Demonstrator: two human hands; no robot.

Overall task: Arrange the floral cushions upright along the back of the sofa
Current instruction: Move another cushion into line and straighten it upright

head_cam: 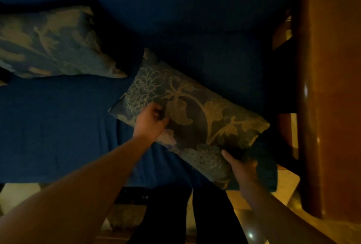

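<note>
Nearest the camera, two bare forearms reach forward over a pair of dark-trousered legs (183, 214) standing on a pale, warmly lit floor (259, 200). The right hand (244, 167) has its grip closed on the near lower corner of a rectangular dark blue cushion with a gold floral pattern (195, 118), thumb on the printed face and the other fingers hidden behind the edge. The left hand (151, 121) is curled shut over that cushion's near long edge, bunching the fabric beside the large flower print.

Two floral cushions are in view. The held one is over the front part of the dark blue fabric sofa (58, 126), toward its right end, printed face up toward the camera. Its long axis runs diagonally from the upper left to the lower right, one pointed corner aimed at the sofa back.

Farther off to the left, the second blue-and-gold floral cushion (52, 44) leans against the sofa back, well apart from the first and blurred.

At the right stands a glossy reddish-brown wooden piece of furniture (332, 87).
</note>
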